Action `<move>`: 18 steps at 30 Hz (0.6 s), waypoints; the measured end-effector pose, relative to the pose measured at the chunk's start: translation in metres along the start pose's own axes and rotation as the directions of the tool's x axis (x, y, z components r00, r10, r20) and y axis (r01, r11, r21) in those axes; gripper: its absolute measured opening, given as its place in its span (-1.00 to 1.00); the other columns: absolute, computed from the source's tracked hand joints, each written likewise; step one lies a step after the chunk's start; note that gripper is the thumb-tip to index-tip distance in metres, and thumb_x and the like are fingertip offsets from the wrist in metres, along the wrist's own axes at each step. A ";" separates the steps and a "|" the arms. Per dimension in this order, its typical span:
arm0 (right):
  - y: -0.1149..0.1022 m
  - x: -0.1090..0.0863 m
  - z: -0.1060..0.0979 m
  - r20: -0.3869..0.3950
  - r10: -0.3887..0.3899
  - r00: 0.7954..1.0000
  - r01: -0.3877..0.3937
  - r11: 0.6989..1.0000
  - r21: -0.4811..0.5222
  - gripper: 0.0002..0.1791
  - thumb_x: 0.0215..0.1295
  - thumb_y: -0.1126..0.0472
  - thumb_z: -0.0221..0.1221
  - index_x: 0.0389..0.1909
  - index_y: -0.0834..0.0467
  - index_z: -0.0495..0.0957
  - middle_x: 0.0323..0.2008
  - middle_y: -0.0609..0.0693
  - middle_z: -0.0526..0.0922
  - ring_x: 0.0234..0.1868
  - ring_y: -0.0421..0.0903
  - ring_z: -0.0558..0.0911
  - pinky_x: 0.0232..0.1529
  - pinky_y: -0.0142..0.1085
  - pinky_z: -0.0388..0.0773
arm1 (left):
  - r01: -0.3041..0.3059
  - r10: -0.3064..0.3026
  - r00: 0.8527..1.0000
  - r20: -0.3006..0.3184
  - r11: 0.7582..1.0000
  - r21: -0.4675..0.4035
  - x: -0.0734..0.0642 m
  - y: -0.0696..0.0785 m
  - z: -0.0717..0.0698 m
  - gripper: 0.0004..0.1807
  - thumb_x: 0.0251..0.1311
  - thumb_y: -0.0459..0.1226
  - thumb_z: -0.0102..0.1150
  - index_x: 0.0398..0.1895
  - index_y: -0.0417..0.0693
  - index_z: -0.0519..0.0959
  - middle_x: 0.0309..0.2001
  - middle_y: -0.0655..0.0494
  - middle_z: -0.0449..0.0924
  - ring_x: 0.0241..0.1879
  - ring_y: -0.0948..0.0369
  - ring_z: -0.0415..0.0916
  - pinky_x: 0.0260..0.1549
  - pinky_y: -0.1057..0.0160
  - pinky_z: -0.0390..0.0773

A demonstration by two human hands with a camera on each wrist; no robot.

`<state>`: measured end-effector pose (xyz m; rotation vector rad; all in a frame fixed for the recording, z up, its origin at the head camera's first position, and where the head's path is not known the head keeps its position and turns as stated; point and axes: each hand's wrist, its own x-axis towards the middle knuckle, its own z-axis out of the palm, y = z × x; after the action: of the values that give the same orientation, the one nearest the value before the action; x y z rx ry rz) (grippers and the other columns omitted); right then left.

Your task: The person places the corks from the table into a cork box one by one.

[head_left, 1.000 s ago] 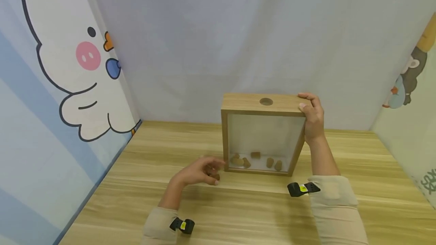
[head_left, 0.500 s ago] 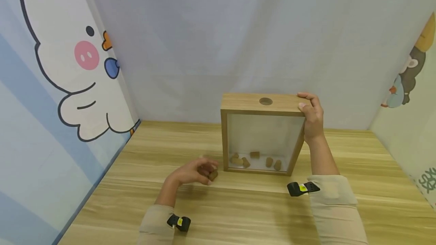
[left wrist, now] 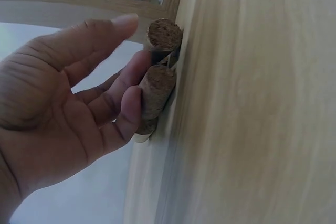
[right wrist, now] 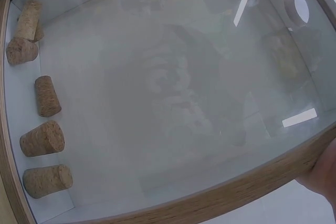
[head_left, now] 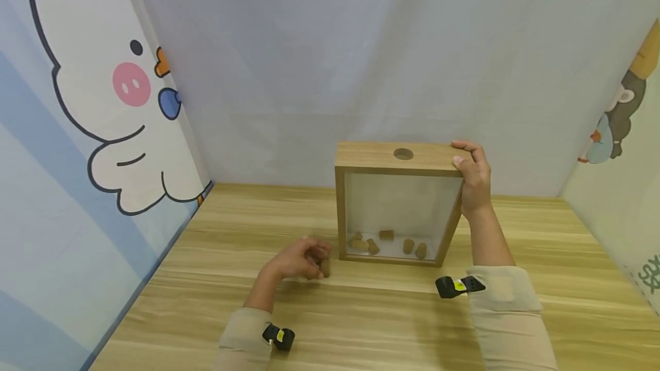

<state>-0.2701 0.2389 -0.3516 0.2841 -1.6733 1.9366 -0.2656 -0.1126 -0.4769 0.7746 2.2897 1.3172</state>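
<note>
In the head view my left hand (head_left: pixel 301 259), its fingers bent, is low over the table, left of an upright wooden frame box (head_left: pixel 402 165) with a clear front. A tan cork (head_left: pixel 325 268) shows at its fingertips. In the left wrist view, the fingertips touch a tapered cork (left wrist: pixel 157 93), with the thumb held apart and another cork (left wrist: pixel 165 35) close beyond it. More cork shows partly hidden behind the fingers. My right hand (head_left: pixel 474 179) grips the box's top right corner, thumb on top. Several corks (right wrist: pixel 47 95) lie inside along the box's bottom.
A round hole (head_left: pixel 403 154) pierces the middle of the box's top. The box stands on a wood-grain table (head_left: pixel 381 319). A pale curtain (head_left: pixel 330 73) hangs behind, with a cartoon-printed panel (head_left: pixel 93 102) to the left and another printed panel (head_left: pixel 624 130) to the right.
My left hand has shifted slightly left, away from the box's side, and its thumb and fingers have drawn closer together beside the cork. The right hand and the box have stayed put.
</note>
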 end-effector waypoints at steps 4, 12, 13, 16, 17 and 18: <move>0.000 0.000 -0.001 0.002 0.008 1.000 -0.008 1.000 0.001 -0.71 0.17 0.23 -0.09 -0.13 0.02 0.51 -0.07 0.02 0.36 -0.13 -0.07 0.33 -0.17 -0.20 0.23 | 0.015 -0.008 0.998 -0.069 0.995 0.099 0.004 0.000 0.005 -0.42 -0.25 -0.54 0.38 0.00 -0.34 0.51 -0.17 -0.11 0.55 -0.17 0.03 0.49 -0.25 0.19 0.52; 0.001 0.000 0.000 0.001 -0.009 1.000 0.009 1.000 -0.002 -0.70 0.17 0.24 -0.10 -0.14 0.01 0.52 -0.01 0.00 0.33 -0.08 -0.09 0.29 -0.10 -0.20 0.16 | 0.039 -0.017 0.994 -0.109 0.978 0.203 0.009 -0.002 0.007 -0.57 -0.34 -0.49 0.49 -0.24 -0.27 0.63 -0.35 0.05 0.58 -0.30 0.14 0.50 -0.30 0.25 0.50; 0.001 0.001 0.000 0.000 -0.011 1.000 0.011 1.000 -0.002 -0.70 0.16 0.24 -0.10 -0.14 0.01 0.52 0.00 -0.01 0.33 -0.07 -0.09 0.28 -0.08 -0.20 0.15 | 0.045 -0.022 0.994 -0.112 0.978 0.203 0.010 -0.002 0.007 -0.57 -0.33 -0.48 0.49 -0.24 -0.26 0.63 -0.36 0.07 0.57 -0.31 0.16 0.49 -0.31 0.27 0.50; 0.001 0.001 0.000 0.001 -0.013 1.000 0.013 1.000 0.000 -0.70 0.16 0.24 -0.09 -0.14 0.00 0.52 0.01 -0.01 0.33 -0.06 -0.09 0.27 -0.07 -0.20 0.13 | 0.057 -0.032 0.992 -0.120 0.976 0.210 0.010 -0.004 0.007 -0.59 -0.33 -0.47 0.50 -0.26 -0.23 0.65 -0.38 0.10 0.57 -0.33 0.17 0.48 -0.34 0.29 0.50; 0.001 0.000 0.000 0.001 -0.009 1.000 0.009 1.000 0.002 -0.70 0.16 0.23 -0.09 -0.14 0.00 0.52 0.00 -0.01 0.33 -0.07 -0.09 0.28 -0.08 -0.20 0.14 | 0.059 -0.034 0.992 -0.121 0.975 0.213 0.010 -0.004 0.007 -0.60 -0.33 -0.46 0.50 -0.27 -0.22 0.65 -0.39 0.11 0.57 -0.33 0.18 0.48 -0.34 0.29 0.50; 0.001 0.000 0.000 0.001 -0.007 1.000 0.007 1.000 0.001 -0.70 0.16 0.23 -0.09 -0.14 0.00 0.52 -0.01 0.00 0.33 -0.07 -0.09 0.28 -0.08 -0.19 0.15 | 0.063 -0.038 0.992 -0.121 0.975 0.215 0.011 -0.004 0.008 -0.60 -0.33 -0.46 0.51 -0.27 -0.22 0.65 -0.39 0.11 0.57 -0.33 0.18 0.48 -0.34 0.29 0.50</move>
<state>-0.2712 0.2388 -0.3526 0.2911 -1.6701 1.9325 -0.2706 -0.1028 -0.4850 0.7191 2.5611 1.1284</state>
